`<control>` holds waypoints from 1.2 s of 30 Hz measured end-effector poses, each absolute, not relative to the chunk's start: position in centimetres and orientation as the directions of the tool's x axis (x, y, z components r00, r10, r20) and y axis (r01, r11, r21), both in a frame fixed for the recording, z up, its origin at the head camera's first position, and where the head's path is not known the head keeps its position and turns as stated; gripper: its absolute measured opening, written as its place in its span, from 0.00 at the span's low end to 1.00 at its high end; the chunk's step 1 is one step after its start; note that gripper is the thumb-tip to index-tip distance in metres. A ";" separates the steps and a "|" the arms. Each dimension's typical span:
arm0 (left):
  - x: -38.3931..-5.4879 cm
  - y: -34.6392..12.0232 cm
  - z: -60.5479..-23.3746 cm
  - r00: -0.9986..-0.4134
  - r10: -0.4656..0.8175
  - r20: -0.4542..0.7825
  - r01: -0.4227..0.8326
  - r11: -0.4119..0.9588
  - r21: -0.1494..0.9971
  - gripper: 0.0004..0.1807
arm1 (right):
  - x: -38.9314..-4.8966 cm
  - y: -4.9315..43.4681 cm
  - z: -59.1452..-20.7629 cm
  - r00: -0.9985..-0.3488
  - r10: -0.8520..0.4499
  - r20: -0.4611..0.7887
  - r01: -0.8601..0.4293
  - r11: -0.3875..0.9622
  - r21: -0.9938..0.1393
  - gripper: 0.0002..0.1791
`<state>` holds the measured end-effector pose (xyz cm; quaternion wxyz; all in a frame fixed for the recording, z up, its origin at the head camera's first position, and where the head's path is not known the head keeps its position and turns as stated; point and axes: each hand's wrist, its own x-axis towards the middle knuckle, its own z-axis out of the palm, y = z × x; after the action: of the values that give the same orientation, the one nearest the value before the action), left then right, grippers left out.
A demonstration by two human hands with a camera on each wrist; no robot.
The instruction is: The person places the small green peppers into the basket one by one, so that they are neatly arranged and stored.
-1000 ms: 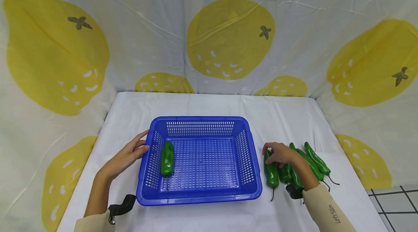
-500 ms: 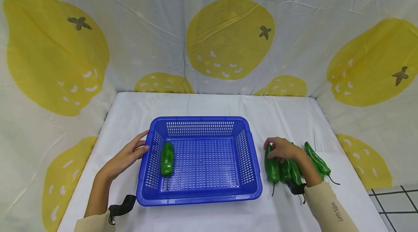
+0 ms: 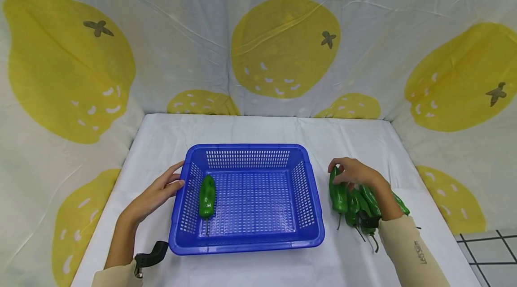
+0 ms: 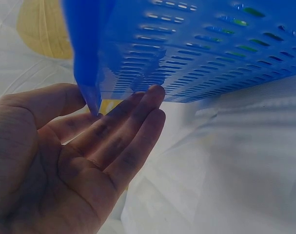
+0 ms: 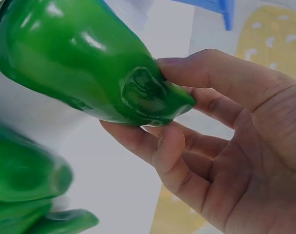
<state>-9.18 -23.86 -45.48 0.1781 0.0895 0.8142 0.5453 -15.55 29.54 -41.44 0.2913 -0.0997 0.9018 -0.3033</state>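
Note:
A blue plastic basket (image 3: 246,248) with slotted walls stands mid-table, one green pepper (image 3: 207,197) lying in its left part. At its left rim rests my left hand (image 3: 155,192); in the left wrist view the fingers (image 4: 133,156) are nearly straight, touching the basket's edge. My right hand (image 3: 357,174) pinches the pointed end of a green pepper (image 3: 338,198) between thumb and fingers, right of the basket. In the right wrist view that pepper (image 5: 74,53) is held apart from the other peppers (image 5: 26,170), its stem end away from the palm.
Several more green peppers (image 3: 365,202) lie side by side under and beside my right forearm. A white cloth covers the table (image 3: 258,130), and a lemon-print curtain (image 3: 194,54) encloses its back and sides. Floor tiles (image 3: 490,251) show at lower right.
My right hand has moved slightly away from me with the pinched pepper, whose tip shifts toward the far side. My left hand and the basket have stayed in place.

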 end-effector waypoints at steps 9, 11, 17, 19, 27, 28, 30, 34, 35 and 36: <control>-9.2 -23.8 -45.5 -0.918 0.343 -0.198 -0.056 0.381 0.923 0.34 | -16.9 28.7 -38.5 -0.819 -0.389 -0.421 -0.072 0.799 -0.597 0.15; -9.2 -23.8 -45.5 -0.918 0.342 -0.199 -0.058 0.380 0.923 0.34 | -17.2 28.4 -37.9 -0.822 -0.396 -0.409 -0.087 0.797 -0.597 0.15; -9.2 -23.7 -45.4 -0.919 0.338 -0.201 -0.058 0.387 0.920 0.34 | -18.1 27.2 -36.5 -0.823 -0.427 -0.374 -0.134 0.786 -0.603 0.14; -9.2 -23.7 -45.4 -0.920 0.335 -0.203 -0.060 0.392 0.918 0.34 | -18.4 26.7 -36.1 -0.821 -0.438 -0.367 -0.149 0.784 -0.603 0.14; -9.2 -23.8 -45.3 -0.920 0.331 -0.209 -0.066 0.395 0.916 0.34 | -19.3 24.0 -35.4 -0.803 -0.480 -0.352 -0.185 0.763 -0.619 0.14; -9.2 -23.8 -45.4 -0.920 0.331 -0.209 -0.066 0.395 0.916 0.34 | -19.3 23.6 -35.4 -0.801 -0.486 -0.351 -0.190 0.761 -0.621 0.15; -9.2 -23.8 -45.4 -0.920 0.332 -0.208 -0.065 0.395 0.916 0.34 | -19.6 22.9 -35.4 -0.794 -0.499 -0.348 -0.201 0.755 -0.624 0.16; -9.2 -23.8 -45.5 -0.919 0.335 -0.208 -0.064 0.394 0.917 0.34 | -20.0 21.4 -35.4 -0.782 -0.515 -0.351 -0.217 0.753 -0.621 0.16; -9.2 -23.8 -45.5 -0.919 0.335 -0.208 -0.064 0.393 0.917 0.34 | -20.1 20.9 -35.3 -0.778 -0.519 -0.353 -0.222 0.753 -0.619 0.16; -9.2 -23.8 -45.5 -0.919 0.336 -0.208 -0.064 0.393 0.917 0.34 | -20.2 20.5 -35.2 -0.775 -0.525 -0.353 -0.227 0.751 -0.620 0.16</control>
<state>-9.24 -23.82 -45.48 0.1837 0.0837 0.8142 0.5443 -20.18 20.51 -35.21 0.2626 -0.2091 0.8982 -0.2838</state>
